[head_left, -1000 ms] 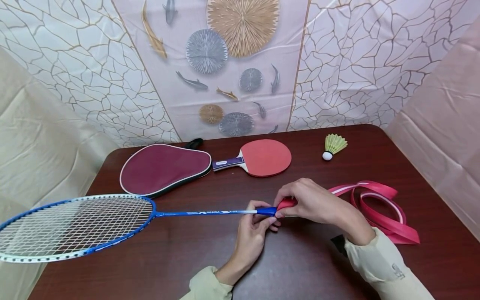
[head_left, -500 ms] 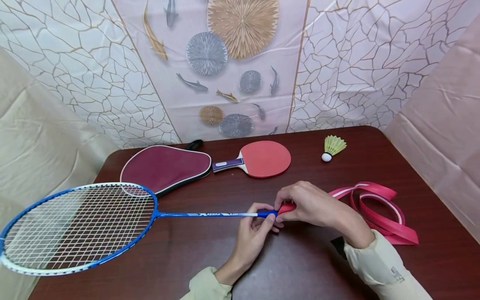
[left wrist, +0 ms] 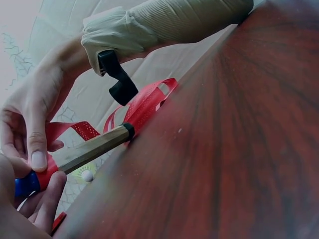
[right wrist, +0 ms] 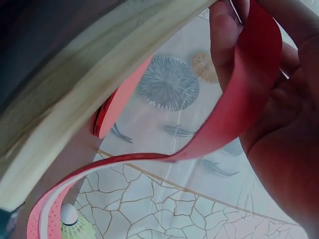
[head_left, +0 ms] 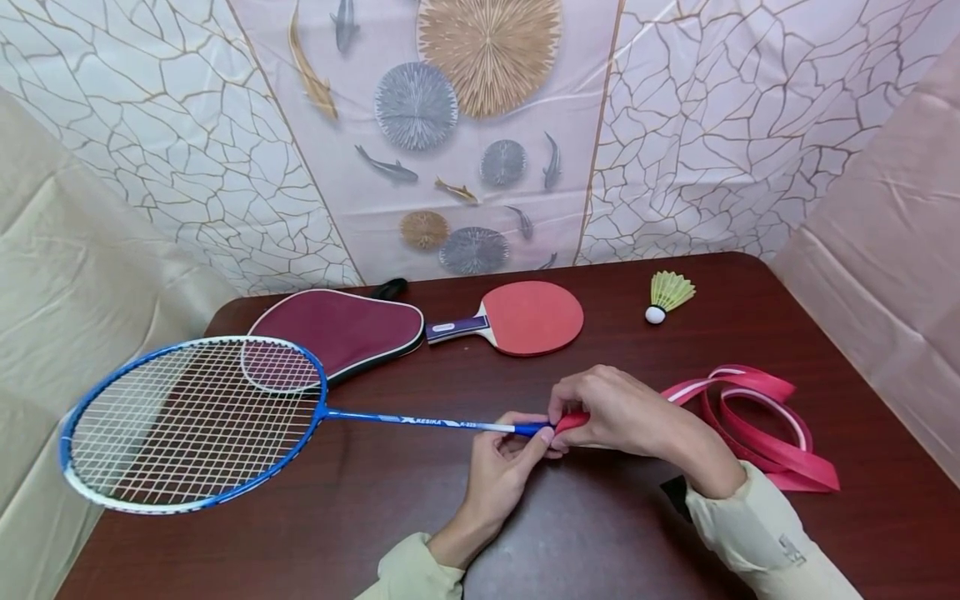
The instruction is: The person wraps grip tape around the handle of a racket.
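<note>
The person's left hand [head_left: 501,473] grips the slim blue-and-white metal badminton racket [head_left: 405,419] at its glossy blue cone [left wrist: 26,185], thumb on the near side; the strung head reaches out to the left of that hand. The right hand [head_left: 626,412], just beside it, pinches a long, flat, perforated red grip tape [right wrist: 244,94], its thumb pressing the tape against the racket just past the cone.

The wrapping looks barely begun. Red covers only a short stretch beside the cone; how many turns lie there is hidden by the fingers. The bare, pale wooden handle [left wrist: 92,149] beneath the right hand, up to its black end band [left wrist: 129,130], seems left to cover. Most of the tape lies in loose loops on the dark red-brown wooden table [head_left: 360,533], to the right of the right hand.

Beyond the left hand, off to its left, lies a maroon, white-edged paddle case [head_left: 360,325]. It looks closed, and whether it holds anything cannot be told. A red-faced table tennis paddle [head_left: 532,317] lies outside it, beyond both hands. A yellow shuttlecock with a white tip [head_left: 670,293] lies farther out, beyond the right hand.
</note>
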`<state>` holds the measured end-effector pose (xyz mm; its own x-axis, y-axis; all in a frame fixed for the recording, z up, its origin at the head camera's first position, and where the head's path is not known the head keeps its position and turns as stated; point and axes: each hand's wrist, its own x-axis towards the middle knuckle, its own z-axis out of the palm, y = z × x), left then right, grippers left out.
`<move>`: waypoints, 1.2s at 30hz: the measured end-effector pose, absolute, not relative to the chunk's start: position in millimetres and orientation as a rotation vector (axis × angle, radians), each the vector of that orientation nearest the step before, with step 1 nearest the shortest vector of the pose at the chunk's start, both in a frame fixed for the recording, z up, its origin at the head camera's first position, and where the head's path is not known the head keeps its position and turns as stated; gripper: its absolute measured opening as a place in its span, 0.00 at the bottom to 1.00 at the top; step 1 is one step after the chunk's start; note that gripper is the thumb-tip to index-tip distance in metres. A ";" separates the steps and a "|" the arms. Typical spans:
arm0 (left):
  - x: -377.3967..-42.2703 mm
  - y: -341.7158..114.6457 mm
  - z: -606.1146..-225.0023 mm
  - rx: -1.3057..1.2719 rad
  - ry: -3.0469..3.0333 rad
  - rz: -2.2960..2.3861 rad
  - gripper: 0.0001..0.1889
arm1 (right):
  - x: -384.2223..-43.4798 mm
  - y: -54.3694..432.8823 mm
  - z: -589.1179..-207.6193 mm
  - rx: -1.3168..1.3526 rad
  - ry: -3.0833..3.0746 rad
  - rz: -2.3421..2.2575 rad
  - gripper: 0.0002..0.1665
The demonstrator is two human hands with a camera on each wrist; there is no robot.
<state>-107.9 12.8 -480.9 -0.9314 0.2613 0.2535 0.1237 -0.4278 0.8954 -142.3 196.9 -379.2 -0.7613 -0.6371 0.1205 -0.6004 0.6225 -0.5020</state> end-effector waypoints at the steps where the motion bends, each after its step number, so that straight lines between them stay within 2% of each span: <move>1: -108.0 13.0 -480.7 0.549 1.632 2.535 0.10 | -142.6 197.0 -379.7 -1.054 2.767 -0.824 0.13; 7: -107.5 13.8 -480.2 0.515 1.743 2.567 0.10 | -144.2 198.7 -380.7 -0.961 2.818 -0.794 0.16; 11: -107.7 13.1 -479.3 0.500 1.784 2.574 0.12 | -145.0 203.5 -378.0 -0.920 2.790 -0.768 0.13; 16: -108.1 12.9 -478.3 0.536 1.735 2.607 0.12 | -146.8 212.4 -374.3 -0.940 2.683 -0.797 0.08; 23: -109.0 13.4 -479.8 0.588 1.684 2.641 0.12 | -150.0 214.2 -374.8 -1.051 2.615 -0.861 0.06; 28: -109.6 12.8 -480.0 0.557 1.693 2.619 0.14 | -149.9 212.1 -375.4 -1.074 2.684 -0.812 0.07; 36: -107.6 14.1 -478.7 0.561 1.669 2.674 0.12 | -147.0 210.2 -372.3 -1.057 2.835 -0.765 0.13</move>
